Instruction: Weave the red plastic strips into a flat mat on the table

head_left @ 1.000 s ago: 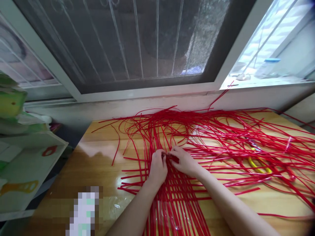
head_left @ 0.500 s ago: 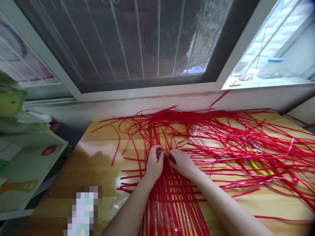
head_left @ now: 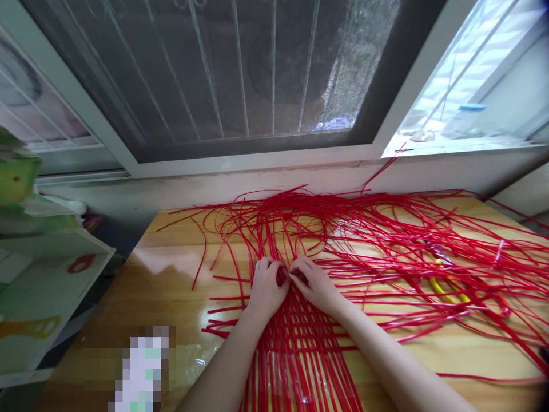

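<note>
A mesh of woven red plastic strips (head_left: 300, 326) lies on the wooden table in front of me, its long strips running toward me and cross strips sticking out at both sides. At its far end my left hand (head_left: 270, 283) has its fingers curled closed around red strips. Close against it, my right hand (head_left: 311, 280) pinches red strips with thumb and forefinger. The fingertips of both hands nearly meet. Exactly which strips are held is hidden by the fingers.
Loose red strips (head_left: 386, 234) spread over the back and right of the table (head_left: 128, 286). Yellow-handled pliers (head_left: 444, 290) lie under them. Clear tape (head_left: 199, 360) is by my left forearm. A window (head_left: 253, 154) stands behind, and a white shelf (head_left: 51, 286) at left.
My left hand has turned and closed in toward my right, so the fingertips are nearer each other. The view has shifted slightly; the woven mesh stays in place.
</note>
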A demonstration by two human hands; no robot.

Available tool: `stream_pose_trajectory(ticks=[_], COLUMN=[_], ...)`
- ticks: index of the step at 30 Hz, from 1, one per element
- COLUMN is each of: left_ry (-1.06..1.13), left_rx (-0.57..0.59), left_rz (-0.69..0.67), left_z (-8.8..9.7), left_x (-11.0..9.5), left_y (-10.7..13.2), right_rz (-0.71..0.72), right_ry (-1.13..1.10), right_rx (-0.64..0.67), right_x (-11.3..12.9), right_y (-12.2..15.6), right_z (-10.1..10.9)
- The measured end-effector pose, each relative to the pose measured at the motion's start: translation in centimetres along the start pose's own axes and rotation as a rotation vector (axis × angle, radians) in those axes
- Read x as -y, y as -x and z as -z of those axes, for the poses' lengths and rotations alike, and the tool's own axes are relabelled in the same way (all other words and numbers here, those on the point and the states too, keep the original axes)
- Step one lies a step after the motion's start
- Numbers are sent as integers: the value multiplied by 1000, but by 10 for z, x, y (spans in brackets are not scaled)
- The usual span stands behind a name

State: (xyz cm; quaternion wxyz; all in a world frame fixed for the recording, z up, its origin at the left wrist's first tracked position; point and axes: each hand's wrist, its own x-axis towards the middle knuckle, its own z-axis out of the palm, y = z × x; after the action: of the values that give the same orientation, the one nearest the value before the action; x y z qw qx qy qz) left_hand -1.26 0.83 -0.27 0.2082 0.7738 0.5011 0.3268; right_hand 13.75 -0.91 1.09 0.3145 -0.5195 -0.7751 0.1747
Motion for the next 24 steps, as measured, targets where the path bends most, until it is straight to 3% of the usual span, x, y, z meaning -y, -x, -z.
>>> stream_pose_trajectory(ticks=[3, 9, 16, 21, 24], left_ry=[4, -36, -30, 38, 93], left_rx=[21, -7, 23, 36, 38], left_rz=[20, 113, 128, 122, 73], left_z=[0, -6, -6, -3, -1], left_x=[1, 0, -1, 0, 0], left_y=[-1, -4, -7, -7, -5], right_rz=[48, -169, -282, -386, -360], right_ry=[-77, -178, -376, -318, -212], right_rx=[25, -45, -46, -90, -99], right_x=[7, -11, -26, -23, -20], right_y=[-1, -8, -15, -18, -17], right_z=[-2, -9, -12, -13, -13])
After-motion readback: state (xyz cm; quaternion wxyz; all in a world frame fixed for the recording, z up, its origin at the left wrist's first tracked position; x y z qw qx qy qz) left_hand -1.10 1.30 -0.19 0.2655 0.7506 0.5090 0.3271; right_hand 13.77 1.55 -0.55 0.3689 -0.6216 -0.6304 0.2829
